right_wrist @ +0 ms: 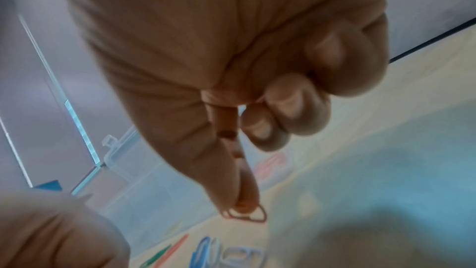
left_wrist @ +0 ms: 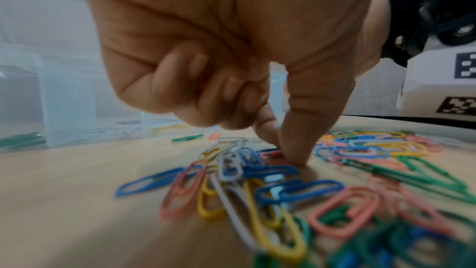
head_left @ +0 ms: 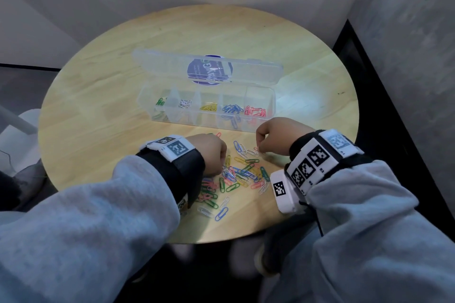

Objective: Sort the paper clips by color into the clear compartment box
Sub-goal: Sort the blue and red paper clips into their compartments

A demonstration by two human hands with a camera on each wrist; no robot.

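Note:
A clear compartment box (head_left: 272,96) stands open mid-table, its lid (head_left: 258,69) tilted back. From left to right it holds green (head_left: 160,102), white (head_left: 184,104), yellow (head_left: 209,107), blue (head_left: 232,109) and red (head_left: 256,111) clips. A mixed pile of paper clips (head_left: 242,174) lies in front of the box, between my hands. My left hand (left_wrist: 288,159) has thumb and forefinger pinched down on a red clip (left_wrist: 270,155) in the pile; the other fingers are curled. My right hand (right_wrist: 242,205) pinches a red paper clip (right_wrist: 255,216) just above the table, right of the pile.
The round wooden table (head_left: 98,106) sits in a corner between pale walls, with a dark floor strip (head_left: 394,118) to the right. Stray clips (head_left: 218,134) lie between the pile and the box. A white object (head_left: 22,128) stands off the table's left edge.

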